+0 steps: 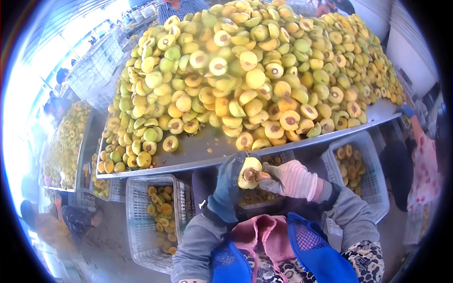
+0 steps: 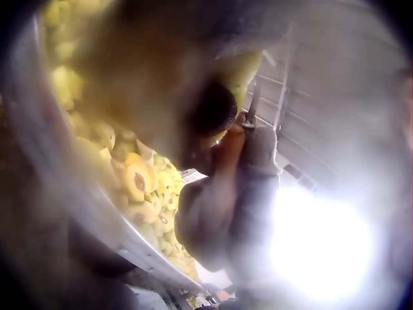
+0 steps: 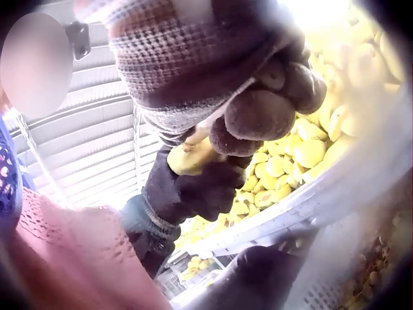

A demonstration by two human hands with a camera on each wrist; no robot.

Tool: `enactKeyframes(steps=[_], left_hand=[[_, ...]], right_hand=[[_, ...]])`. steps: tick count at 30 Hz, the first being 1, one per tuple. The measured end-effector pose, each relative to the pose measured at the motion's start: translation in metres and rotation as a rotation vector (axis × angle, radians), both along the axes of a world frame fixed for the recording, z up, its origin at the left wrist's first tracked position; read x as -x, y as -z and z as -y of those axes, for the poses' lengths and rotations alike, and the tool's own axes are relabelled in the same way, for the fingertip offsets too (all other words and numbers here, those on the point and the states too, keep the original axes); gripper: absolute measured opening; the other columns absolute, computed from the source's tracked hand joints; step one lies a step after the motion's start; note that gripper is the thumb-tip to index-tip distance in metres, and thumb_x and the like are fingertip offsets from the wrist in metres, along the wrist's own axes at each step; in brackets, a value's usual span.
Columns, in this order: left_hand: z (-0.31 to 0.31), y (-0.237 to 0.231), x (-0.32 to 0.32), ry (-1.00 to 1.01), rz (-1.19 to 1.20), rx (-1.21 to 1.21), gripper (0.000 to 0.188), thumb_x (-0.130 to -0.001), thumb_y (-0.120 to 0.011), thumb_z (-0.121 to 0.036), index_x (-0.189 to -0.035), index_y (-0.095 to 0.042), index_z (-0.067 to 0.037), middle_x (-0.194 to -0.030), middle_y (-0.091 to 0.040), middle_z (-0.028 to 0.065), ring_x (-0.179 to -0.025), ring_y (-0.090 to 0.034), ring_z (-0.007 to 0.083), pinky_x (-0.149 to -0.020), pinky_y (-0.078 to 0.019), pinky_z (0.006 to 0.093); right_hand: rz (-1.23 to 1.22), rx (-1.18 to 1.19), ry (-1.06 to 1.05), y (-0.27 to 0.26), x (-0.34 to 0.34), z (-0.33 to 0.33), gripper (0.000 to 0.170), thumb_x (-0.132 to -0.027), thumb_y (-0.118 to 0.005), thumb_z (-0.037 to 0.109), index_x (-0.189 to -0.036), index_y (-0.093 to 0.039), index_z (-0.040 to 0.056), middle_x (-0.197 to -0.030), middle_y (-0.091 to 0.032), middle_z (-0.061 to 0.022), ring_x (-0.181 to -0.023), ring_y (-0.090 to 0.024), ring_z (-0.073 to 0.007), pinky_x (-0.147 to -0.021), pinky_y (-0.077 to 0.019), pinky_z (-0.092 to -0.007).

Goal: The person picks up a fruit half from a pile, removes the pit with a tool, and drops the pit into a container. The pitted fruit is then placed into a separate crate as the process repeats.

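In the head view the gloved left hand (image 1: 226, 188) grips a yellow-green halved fruit (image 1: 249, 170) just past the table's front edge. The striped-gloved right hand (image 1: 293, 180) has its fingers curled round a small tool (image 1: 262, 176), whose end meets the cut face of that fruit. From the right wrist view, the right hand (image 3: 258, 110) is closed above the fruit (image 3: 190, 159), with the left hand (image 3: 200, 187) beneath it. The left wrist view is blurred; the right hand (image 2: 210, 213) shows near the fruit (image 2: 248, 71).
A large heap of halved fruit (image 1: 255, 78) covers the metal table (image 1: 203, 153). Crates with fruit stand below, one at the left (image 1: 134, 212) and one at the right (image 1: 377, 184). Other people are at both sides and behind the heap.
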State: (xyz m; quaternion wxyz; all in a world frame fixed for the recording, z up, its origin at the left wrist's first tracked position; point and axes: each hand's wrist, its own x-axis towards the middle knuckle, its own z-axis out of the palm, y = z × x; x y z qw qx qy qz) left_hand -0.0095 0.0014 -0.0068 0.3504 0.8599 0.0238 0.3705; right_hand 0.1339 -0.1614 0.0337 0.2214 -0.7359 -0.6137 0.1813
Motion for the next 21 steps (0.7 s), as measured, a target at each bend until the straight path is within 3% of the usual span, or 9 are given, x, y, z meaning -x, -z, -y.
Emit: enactKeyframes(steps=[2,7,9,11,13,15,18,20,21], left_hand=[[-0.001,-0.004,0.001,0.054,-0.035,-0.014,0.040,-0.083,-0.070,-0.012,-0.118,-0.060,0.002,-0.107,-0.066,0.0186,-0.093,-0.066,0.0363,-0.082,-0.0530,0.0425],[-0.010,0.017,-0.007,0.132,-0.192,-0.051,0.039,-0.083,-0.064,-0.005,-0.121,-0.061,0.000,-0.110,-0.065,0.0183,-0.097,-0.065,0.0337,-0.087,-0.0511,0.0387],[-0.006,0.016,-0.013,0.246,-0.106,0.202,0.035,-0.079,-0.073,-0.016,-0.109,-0.063,-0.001,-0.101,-0.065,0.0186,-0.089,-0.063,0.0372,-0.080,-0.0508,0.0414],[-0.009,0.005,-0.019,0.336,-0.197,0.217,0.034,-0.084,-0.071,-0.023,-0.109,-0.063,-0.001,-0.102,-0.065,0.0167,-0.090,-0.063,0.0336,-0.080,-0.0506,0.0394],[-0.017,-0.016,-0.016,0.394,-0.460,-0.010,0.035,-0.097,-0.057,-0.024,-0.121,-0.061,0.000,-0.112,-0.066,0.0126,-0.098,-0.064,0.0230,-0.087,-0.0505,0.0327],[-0.003,-0.041,-0.008,0.287,-0.408,0.623,0.048,-0.100,-0.050,-0.040,-0.123,-0.059,0.000,-0.112,-0.065,0.0108,-0.098,-0.063,0.0216,-0.087,-0.0504,0.0326],[0.008,-0.025,-0.008,0.133,-0.136,0.811,0.070,-0.100,-0.037,-0.059,-0.135,-0.049,0.000,-0.124,-0.060,0.0129,-0.102,-0.062,0.0226,-0.088,-0.0514,0.0345],[0.023,0.005,-0.018,0.124,0.153,0.974,0.071,-0.101,-0.037,-0.058,-0.139,-0.044,0.001,-0.129,-0.056,0.0146,-0.105,-0.061,0.0237,-0.088,-0.0519,0.0356],[0.027,-0.001,-0.018,0.033,0.176,0.937,0.055,-0.099,-0.048,-0.039,-0.135,-0.048,0.003,-0.121,-0.060,0.0155,-0.101,-0.063,0.0247,-0.086,-0.0519,0.0344]], right_hand=[[0.004,0.256,-0.028,-0.017,-0.006,-0.005,0.052,-0.095,-0.051,0.057,-0.112,-0.060,0.0094,-0.070,-0.066,-0.0171,-0.065,-0.065,-0.0382,-0.059,-0.0495,-0.0438],[0.141,0.242,-0.087,-0.011,-0.016,-0.001,0.051,-0.093,-0.055,0.055,-0.120,-0.061,0.0123,-0.068,-0.065,-0.0166,-0.064,-0.065,-0.0373,-0.056,-0.0493,-0.0443],[0.168,0.290,-0.091,-0.009,-0.016,-0.002,0.052,-0.092,-0.058,0.053,-0.124,-0.061,0.0122,-0.068,-0.065,-0.0168,-0.064,-0.065,-0.0373,-0.055,-0.0493,-0.0446],[0.236,0.397,-0.089,-0.007,-0.012,-0.002,0.053,-0.092,-0.057,0.054,-0.124,-0.062,0.0117,-0.069,-0.065,-0.0174,-0.065,-0.066,-0.0381,-0.057,-0.0499,-0.0449],[0.155,0.371,-0.056,-0.008,-0.011,0.000,0.052,-0.093,-0.056,0.053,-0.122,-0.063,0.0101,-0.072,-0.066,-0.0186,-0.068,-0.066,-0.0394,-0.059,-0.0507,-0.0446],[0.020,0.255,0.007,-0.011,-0.014,0.002,0.051,-0.095,-0.055,0.051,-0.121,-0.063,0.0080,-0.076,-0.067,-0.0192,-0.072,-0.067,-0.0379,-0.064,-0.0515,-0.0429],[-0.300,-0.033,0.125,-0.007,-0.010,0.003,0.047,-0.098,-0.053,0.046,-0.118,-0.063,0.0047,-0.082,-0.068,-0.0197,-0.078,-0.068,-0.0342,-0.071,-0.0515,-0.0407],[-0.542,-0.191,0.170,0.009,0.004,-0.003,0.044,-0.101,-0.049,0.043,-0.111,-0.064,0.0036,-0.082,-0.066,-0.0205,-0.079,-0.066,-0.0357,-0.072,-0.0499,-0.0423],[-0.665,-0.187,0.177,0.020,0.013,-0.009,0.040,-0.102,-0.051,0.037,-0.112,-0.063,0.0006,-0.086,-0.066,-0.0187,-0.080,-0.064,-0.0300,-0.074,-0.0493,-0.0385]])
